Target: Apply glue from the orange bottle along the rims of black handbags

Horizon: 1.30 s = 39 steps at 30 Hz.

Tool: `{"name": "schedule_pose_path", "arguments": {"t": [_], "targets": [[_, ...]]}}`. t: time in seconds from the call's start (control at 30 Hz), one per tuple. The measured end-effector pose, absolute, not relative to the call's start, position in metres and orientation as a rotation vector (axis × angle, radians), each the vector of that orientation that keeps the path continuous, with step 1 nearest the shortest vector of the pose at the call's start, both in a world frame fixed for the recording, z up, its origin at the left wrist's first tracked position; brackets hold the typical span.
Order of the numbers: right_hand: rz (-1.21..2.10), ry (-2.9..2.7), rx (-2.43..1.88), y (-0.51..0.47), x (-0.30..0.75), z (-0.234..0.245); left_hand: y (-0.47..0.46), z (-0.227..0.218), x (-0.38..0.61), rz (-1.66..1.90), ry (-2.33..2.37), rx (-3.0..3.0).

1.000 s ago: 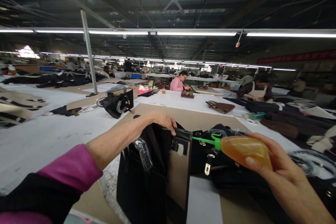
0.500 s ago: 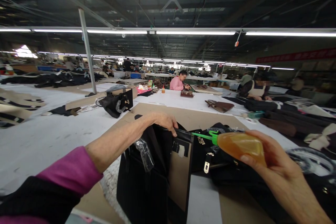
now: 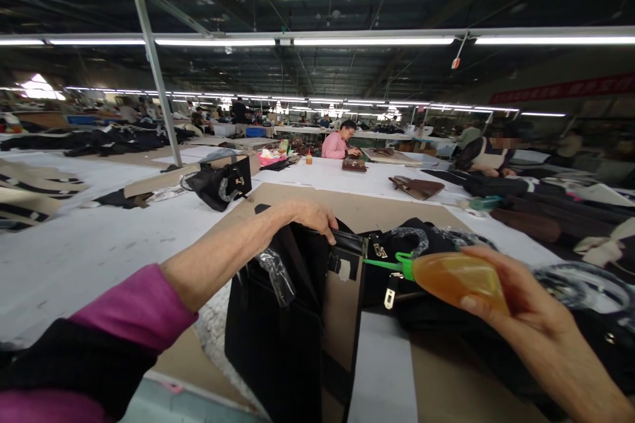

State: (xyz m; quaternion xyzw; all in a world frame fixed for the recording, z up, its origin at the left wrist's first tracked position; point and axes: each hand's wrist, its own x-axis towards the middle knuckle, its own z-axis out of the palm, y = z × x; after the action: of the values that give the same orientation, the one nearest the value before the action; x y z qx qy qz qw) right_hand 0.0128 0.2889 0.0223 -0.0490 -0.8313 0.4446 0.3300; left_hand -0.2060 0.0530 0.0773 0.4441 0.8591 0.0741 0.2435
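Observation:
A black handbag (image 3: 278,337) stands in front of me, its beige-lined flap or panel turned toward the right. Gripping the top edge of that panel is my left hand (image 3: 315,217), fingers bent over it. My right hand (image 3: 516,297) is wrapped around a glue bottle (image 3: 454,277) of amber liquid, held on its side. The bottle's thin green nozzle (image 3: 384,265) points left, with its tip at the panel's right edge, a little below the top corner. Clear plastic wrap (image 3: 275,277) covers the bag's handle.
More black bags (image 3: 421,304) with metal clasps lie close on the right. Another black handbag (image 3: 221,182) sits at the back left near a metal post (image 3: 156,79). A brown bag (image 3: 417,186) lies across the table. A person in pink (image 3: 336,144) works farther off.
The nozzle tip has moved a short way down along the panel's edge. My left hand keeps its hold. The whole view has tilted slightly downward.

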Motion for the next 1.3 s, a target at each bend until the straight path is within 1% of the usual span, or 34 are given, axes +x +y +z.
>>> {"name": "schedule_pose_path", "arguments": {"t": [0.13, 0.37, 0.63, 0.97, 1.2, 1.3], "targets": [[1.155, -2.197, -0.121, 0.292, 0.014, 0.017, 0.054, 0.076, -0.206, 0.2, 2.364, 1.234], [1.294, -2.23, -0.073, 0.29, 0.023, 0.01, 0.054, 0.073, -0.208, 0.174, 2.392, 1.226], [1.267, -2.311, -0.019, 0.285, 0.033, 0.001, 0.058, 0.075, -0.2, 0.141, 2.369, 1.25], [1.333, -2.417, -0.071, 0.289, 0.047, -0.028, 0.06, 0.074, -0.197, 0.094, 2.442, 1.224], [1.411, -2.427, -0.1, 0.284, 0.057, -0.042, 0.063, 0.072, -0.197, 0.098, 2.401, 1.255], [1.387, -2.436, -0.064, 0.282, 0.06, -0.051, 0.063, 0.072, -0.197, 0.1, 2.398, 1.276]]}}
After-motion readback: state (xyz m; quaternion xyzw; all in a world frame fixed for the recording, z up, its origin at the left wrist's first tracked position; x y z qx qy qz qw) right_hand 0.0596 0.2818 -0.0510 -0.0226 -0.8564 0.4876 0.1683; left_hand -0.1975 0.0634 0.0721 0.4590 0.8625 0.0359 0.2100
